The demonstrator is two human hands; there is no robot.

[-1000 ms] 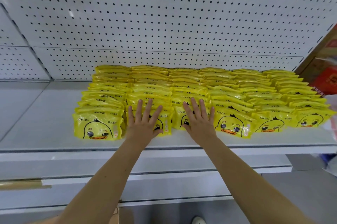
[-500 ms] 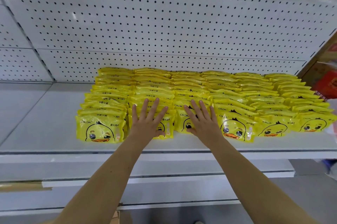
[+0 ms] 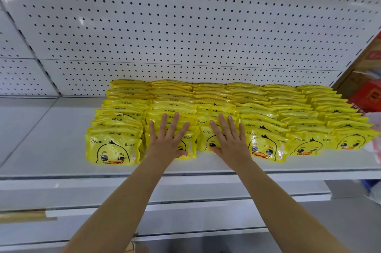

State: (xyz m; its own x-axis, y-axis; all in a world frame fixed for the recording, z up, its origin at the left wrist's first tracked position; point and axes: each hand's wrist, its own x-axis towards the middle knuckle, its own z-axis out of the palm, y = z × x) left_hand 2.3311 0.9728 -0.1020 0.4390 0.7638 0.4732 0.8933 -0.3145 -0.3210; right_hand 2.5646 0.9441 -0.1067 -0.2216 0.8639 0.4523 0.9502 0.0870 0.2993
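Several rows of yellow duck-print packs (image 3: 266, 145) stand leaning back on a white shelf (image 3: 51, 149). My left hand (image 3: 167, 139) lies flat with spread fingers on the front pack of the second row from the left. Flat on the front pack of the third row rests my right hand (image 3: 228, 139), fingers straight. Both front packs are partly hidden under the palms. The leftmost row's front pack (image 3: 112, 149) shows a full duck face.
A white pegboard wall (image 3: 185, 26) backs the shelf. Bare shelf surface stretches left of the packs. Red and brown cartons (image 3: 369, 92) stand at the right edge. A lower shelf ledge (image 3: 185, 217) runs beneath my forearms.
Both hands stay flat on the front packs. The view has shifted slightly, so the packs and hands sit a little lower in the frame.
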